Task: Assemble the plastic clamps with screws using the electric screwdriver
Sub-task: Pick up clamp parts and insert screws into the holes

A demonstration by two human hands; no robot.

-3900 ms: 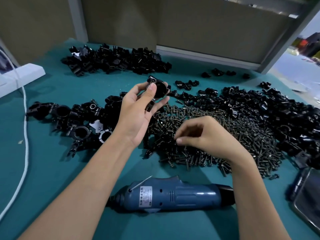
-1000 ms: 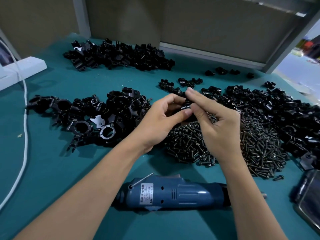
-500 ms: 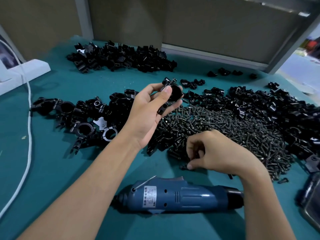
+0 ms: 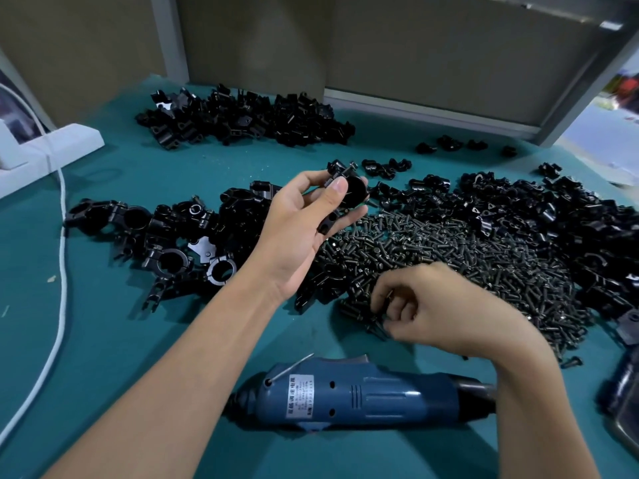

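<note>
L hand point(image 4: 304, 229) is up at centre frame, palm toward the camera. It grips a black plastic clamp point(image 4: 351, 193), thumb across the front, fingers curled behind, held clear above the table. A fitted screw point(image 4: 352, 164) pokes out of the clamp's top edge.

R hand point(image 4: 446, 305) sits lower, right of centre, knuckles up, fingers curled tight at the near edge of the screw pile point(image 4: 466, 257). Thumb & forefinger look to be pinching one screw point(image 4: 389, 294), w/ a few more loose just under the fingertips.

Electric screwdriver point(image 4: 363, 399) lies flat on its side at bottom centre. Blue body, label up, dark nose end pointing frame-right & running under the R forearm. Neither hand is on it.

The screw pile spreads across centre-right, touching the heap of loose clamp parts point(image 4: 536, 209) at the right side of frame. Left of centre, behind the L wrist, sits a cluster of ring-shaped clamps point(image 4: 166, 236). A second black heap point(image 4: 242, 122) is at upper centre-left, well apart from the rest. A few stray pieces point(image 4: 449, 144) dot the upper right.

All of it rests on a teal mat point(image 4: 103, 340). A white cable point(image 4: 63, 236) runs down the left edge from a white block point(image 4: 58, 143) at upper left. There's a dark item point(image 4: 622, 392) at the bottom-right corner, cut off by the frame, can't tell what it is.
</note>
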